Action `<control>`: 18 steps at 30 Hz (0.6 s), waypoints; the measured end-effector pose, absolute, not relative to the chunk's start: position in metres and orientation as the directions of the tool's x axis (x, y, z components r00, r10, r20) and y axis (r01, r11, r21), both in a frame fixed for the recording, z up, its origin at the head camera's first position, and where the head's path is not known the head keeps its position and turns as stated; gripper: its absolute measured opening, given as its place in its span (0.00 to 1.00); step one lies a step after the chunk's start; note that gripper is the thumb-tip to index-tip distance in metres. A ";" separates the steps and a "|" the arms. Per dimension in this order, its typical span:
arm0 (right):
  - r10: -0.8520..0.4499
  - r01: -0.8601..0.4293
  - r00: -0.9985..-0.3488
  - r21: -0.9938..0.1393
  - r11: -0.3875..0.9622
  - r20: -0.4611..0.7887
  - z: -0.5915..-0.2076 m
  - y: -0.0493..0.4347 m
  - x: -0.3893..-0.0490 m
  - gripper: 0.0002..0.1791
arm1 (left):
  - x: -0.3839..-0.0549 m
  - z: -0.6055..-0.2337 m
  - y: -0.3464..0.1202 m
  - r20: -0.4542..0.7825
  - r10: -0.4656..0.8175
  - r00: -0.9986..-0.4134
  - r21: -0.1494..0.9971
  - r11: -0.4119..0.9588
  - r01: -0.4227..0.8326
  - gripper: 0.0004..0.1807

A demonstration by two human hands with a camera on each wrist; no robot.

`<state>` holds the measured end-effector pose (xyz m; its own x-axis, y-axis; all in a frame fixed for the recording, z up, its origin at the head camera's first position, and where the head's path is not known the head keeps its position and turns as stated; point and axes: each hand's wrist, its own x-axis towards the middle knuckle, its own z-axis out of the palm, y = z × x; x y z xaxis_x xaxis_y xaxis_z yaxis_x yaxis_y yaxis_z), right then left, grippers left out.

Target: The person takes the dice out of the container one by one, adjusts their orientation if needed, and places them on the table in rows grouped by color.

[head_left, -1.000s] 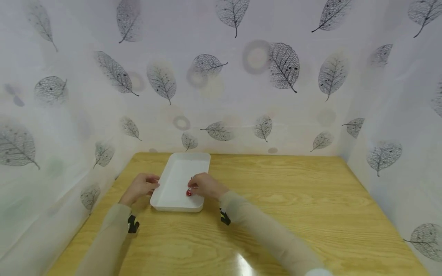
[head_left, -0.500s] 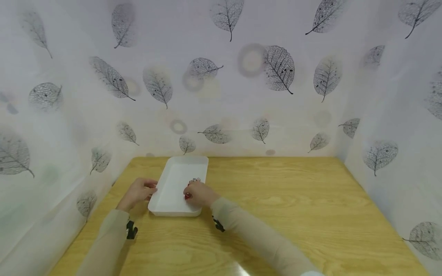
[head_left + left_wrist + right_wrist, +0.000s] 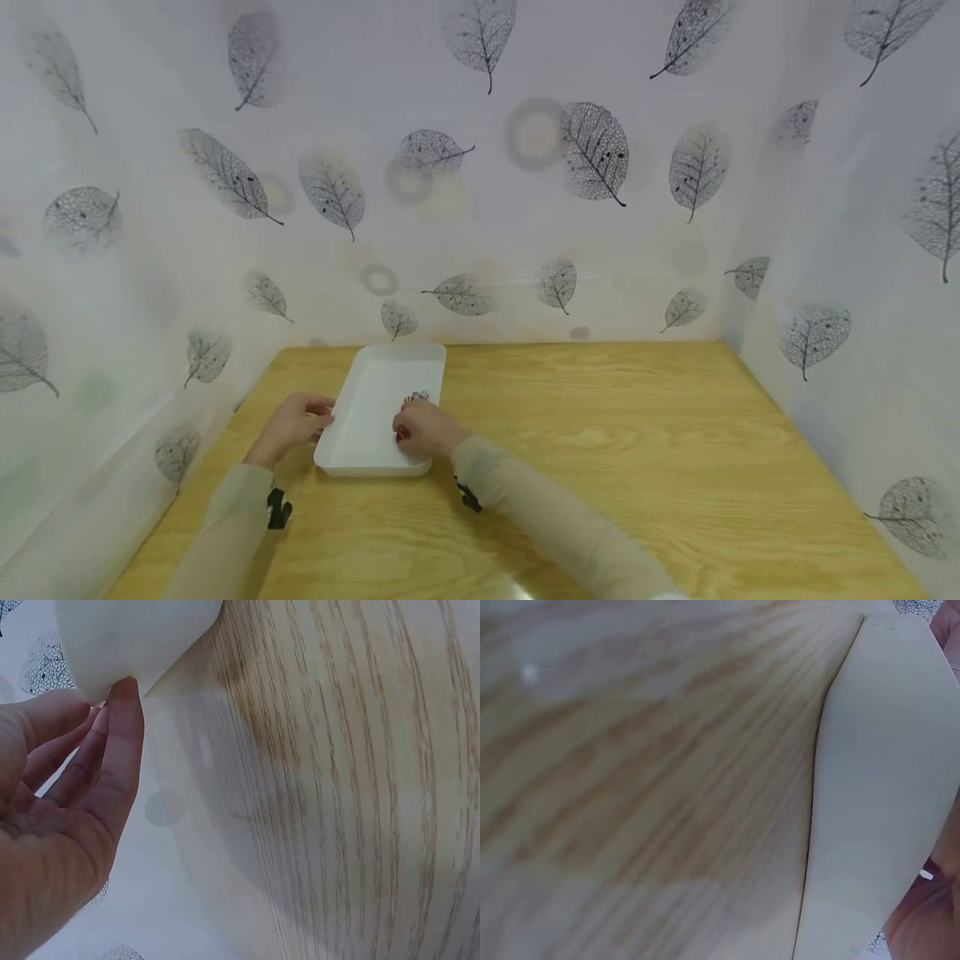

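Note:
A shallow white rectangular tray (image 3: 363, 429) sits on the table. My left hand (image 3: 288, 425) pinches its left rim; in the left wrist view the thumb and fingertips meet at the edge of the white tray (image 3: 139, 641). Over the tray's right side, my right hand (image 3: 429, 429) holds a small red object (image 3: 402, 433) with curled fingers. A small piece with a dark-and-light pattern (image 3: 420, 395) shows just beyond the knuckles. My fingers cover most of the red object, so I cannot tell its kind. The tray's outer wall (image 3: 885, 772) hides much of that hand in the right wrist view.
The wooden tabletop (image 3: 600, 442) stretches to the right of the tray and in front of it. A pale curtain with leaf prints (image 3: 480, 208) encloses the table at the back and both sides.
My right hand has shifted a little toward the tray's near side, covering more of the red object, and the patterned piece now shows beyond it. My left hand stays at the rim.

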<state>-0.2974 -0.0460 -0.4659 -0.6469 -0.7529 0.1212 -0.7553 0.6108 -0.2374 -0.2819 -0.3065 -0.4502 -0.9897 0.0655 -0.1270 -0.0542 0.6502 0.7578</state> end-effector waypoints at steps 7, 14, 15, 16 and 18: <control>-0.757 -0.760 -0.639 -0.259 0.596 0.137 -0.467 -0.045 -0.300 0.07 | -0.283 -0.454 -0.307 -0.122 0.070 -0.990 0.758 0.650 -0.048 0.20; -0.737 -0.724 -0.662 -0.368 0.583 0.136 -0.465 -0.041 -0.305 0.09 | -0.283 -0.452 -0.305 -0.121 0.068 -0.990 0.748 0.663 -0.045 0.19; -0.733 -0.722 -0.663 -0.388 0.574 0.151 -0.465 -0.040 -0.305 0.09 | -0.283 -0.452 -0.305 -0.120 0.066 -0.991 0.748 0.663 -0.046 0.19; -0.729 -0.718 -0.664 -0.411 0.561 0.166 -0.465 -0.039 -0.306 0.10 | -0.283 -0.451 -0.305 -0.121 0.063 -0.991 0.747 0.663 -0.049 0.19; -0.715 -0.714 -0.669 -0.444 0.542 0.202 -0.466 -0.035 -0.308 0.10 | -0.282 -0.451 -0.304 -0.121 0.060 -0.991 0.742 0.669 -0.050 0.19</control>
